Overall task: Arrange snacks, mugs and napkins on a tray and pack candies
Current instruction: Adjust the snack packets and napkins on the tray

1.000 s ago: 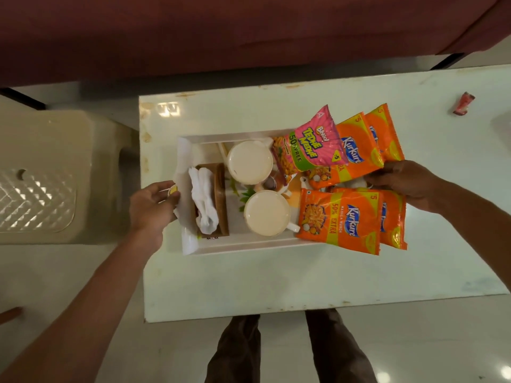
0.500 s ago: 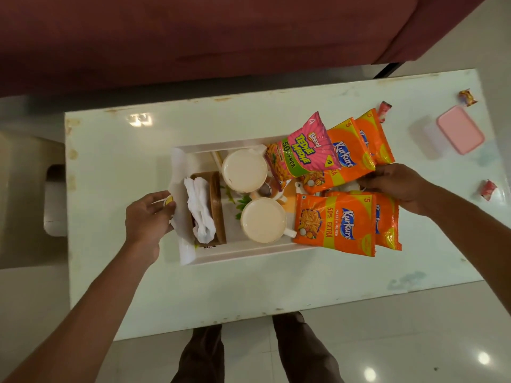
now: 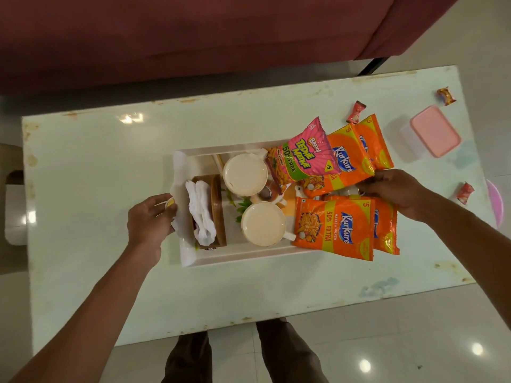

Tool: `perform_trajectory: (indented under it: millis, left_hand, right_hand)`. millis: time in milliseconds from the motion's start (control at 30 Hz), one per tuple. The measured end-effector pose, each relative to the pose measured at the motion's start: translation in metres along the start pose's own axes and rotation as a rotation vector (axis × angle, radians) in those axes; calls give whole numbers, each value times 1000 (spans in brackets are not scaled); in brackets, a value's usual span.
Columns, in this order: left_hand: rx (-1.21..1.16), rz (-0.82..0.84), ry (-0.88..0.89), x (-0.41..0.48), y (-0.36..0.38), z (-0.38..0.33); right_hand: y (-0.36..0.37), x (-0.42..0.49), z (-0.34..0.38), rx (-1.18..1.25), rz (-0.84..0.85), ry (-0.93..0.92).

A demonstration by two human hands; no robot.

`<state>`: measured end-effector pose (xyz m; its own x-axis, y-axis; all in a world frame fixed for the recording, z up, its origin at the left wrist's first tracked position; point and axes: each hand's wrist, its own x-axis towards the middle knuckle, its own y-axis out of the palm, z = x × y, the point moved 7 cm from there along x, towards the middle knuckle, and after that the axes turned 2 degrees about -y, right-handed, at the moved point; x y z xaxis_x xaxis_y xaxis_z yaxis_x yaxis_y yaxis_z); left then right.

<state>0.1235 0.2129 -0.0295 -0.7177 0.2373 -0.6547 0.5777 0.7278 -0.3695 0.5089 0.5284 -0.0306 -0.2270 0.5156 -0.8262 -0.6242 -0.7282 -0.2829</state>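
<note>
A white tray sits in the middle of the pale table. On it stand two cream mugs, a wooden napkin holder with white napkins, a pink snack packet and several orange snack packets that overhang its right end. My left hand grips the tray's left end. My right hand holds the right end, between the orange packets. Three wrapped candies lie loose on the table to the right.
A pink-lidded plastic box rests near the table's right edge, with a pink lid or plate at the very edge. A dark red sofa runs behind the table. My legs are at the front edge.
The tray with both hands on it has shifted rightward along the table, away from the left edge. The pink box and loose candies came into view on the right.
</note>
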Motion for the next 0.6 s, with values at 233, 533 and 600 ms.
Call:
perform_trajectory:
  millis: [233,533,600]
  left_hand:
    - [34,-10,1,9,6,4]
    - [27,-15,-25,12,8,11]
    - [7,-1,-45,11,9,12]
  right_hand:
    - [4,12,-6,0,1,3]
    - [8,15,-7,16,1,-31]
    - [9,14,-7,20,11,-35]
